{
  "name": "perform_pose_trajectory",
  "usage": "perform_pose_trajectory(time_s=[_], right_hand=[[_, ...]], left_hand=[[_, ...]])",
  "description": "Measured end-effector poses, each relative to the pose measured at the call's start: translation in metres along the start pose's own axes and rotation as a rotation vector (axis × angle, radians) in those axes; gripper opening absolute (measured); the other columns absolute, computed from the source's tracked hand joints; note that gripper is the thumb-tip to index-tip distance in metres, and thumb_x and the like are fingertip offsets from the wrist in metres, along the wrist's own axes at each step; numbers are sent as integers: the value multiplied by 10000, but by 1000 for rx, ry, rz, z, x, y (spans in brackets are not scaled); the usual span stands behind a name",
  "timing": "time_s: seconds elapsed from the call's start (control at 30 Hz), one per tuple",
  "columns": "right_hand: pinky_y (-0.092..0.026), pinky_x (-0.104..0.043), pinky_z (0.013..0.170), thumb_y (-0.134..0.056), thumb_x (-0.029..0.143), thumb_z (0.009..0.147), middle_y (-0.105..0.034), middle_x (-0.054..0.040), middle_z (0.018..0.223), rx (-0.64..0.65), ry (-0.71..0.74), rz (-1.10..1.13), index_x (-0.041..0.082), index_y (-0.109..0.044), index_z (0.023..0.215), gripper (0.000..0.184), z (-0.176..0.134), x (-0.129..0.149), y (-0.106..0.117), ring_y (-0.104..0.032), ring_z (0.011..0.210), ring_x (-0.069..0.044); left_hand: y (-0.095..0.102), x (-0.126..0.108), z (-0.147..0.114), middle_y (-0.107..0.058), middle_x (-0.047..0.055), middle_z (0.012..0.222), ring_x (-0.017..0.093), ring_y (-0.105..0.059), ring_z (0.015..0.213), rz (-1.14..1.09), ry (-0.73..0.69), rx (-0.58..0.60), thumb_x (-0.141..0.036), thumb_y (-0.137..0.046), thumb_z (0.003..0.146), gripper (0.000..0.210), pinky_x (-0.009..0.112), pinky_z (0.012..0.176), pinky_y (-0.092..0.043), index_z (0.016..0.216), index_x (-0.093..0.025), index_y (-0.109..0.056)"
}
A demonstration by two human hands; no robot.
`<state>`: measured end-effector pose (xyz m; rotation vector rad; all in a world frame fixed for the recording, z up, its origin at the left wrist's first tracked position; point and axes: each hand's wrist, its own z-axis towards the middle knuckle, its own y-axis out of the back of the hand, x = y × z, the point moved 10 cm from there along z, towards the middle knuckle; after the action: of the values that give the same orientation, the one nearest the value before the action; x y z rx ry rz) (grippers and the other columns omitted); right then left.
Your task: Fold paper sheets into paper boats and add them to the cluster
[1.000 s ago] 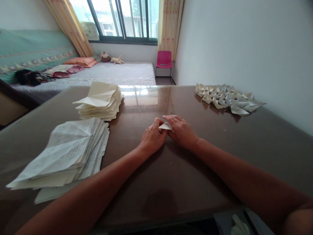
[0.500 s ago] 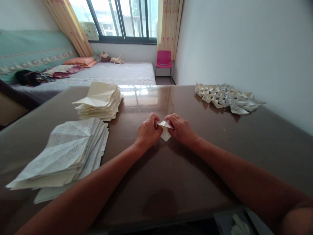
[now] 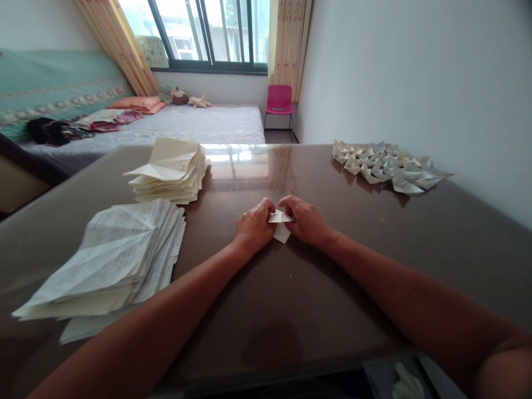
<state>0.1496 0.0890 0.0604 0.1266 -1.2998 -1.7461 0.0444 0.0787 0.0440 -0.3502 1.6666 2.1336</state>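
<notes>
paper (folded), pinched by left hand and right hand, over table

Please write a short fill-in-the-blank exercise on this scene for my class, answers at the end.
1. The left hand and right hand hold a folded piece of ____.
2. The cream stack and white stack lie to the hands' ____.
3. The cluster of folded shapes lies to the hands' ____.
4. The chair beyond the table is ____.
Missing words: paper; left; right; pink.
</notes>
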Motion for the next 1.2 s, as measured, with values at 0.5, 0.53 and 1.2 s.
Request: perform_pose_trajectory(time_s=[0.5, 0.53, 1.2], right_hand=[[-405, -262, 761, -612, 143, 710, -588, -35, 952, 272, 152, -5, 188, -572, 997, 293, -1, -4, 3, -525, 913, -175], [-407, -256, 755, -603, 132, 715, -581, -30, 938, 307, 171, 19, 188, -592, 969, 260, -2, -4, 3, -527, 889, -165], [-457, -270, 816, -609, 342, 838, -678, -44, 961, 475, 108, 244, 202, -740, 881, 197, -4, -26, 3, -618, 868, -152]], left_hand=[[-1, -29, -16, -578, 39, 966, 196, -521, 939, 140, -415, 69, -146, -485, 811, 198, 299, 793, -463, 952, -238, -588], [-1, -30, -17, -580, 41, 963, 195, -519, 941, 133, -431, 73, -158, -488, 823, 184, 299, 804, -463, 950, -233, -598], [0, -46, -36, -616, 64, 927, 171, -511, 910, 223, -671, 144, -345, -355, 969, 330, 269, 774, -469, 1015, -225, -659]])
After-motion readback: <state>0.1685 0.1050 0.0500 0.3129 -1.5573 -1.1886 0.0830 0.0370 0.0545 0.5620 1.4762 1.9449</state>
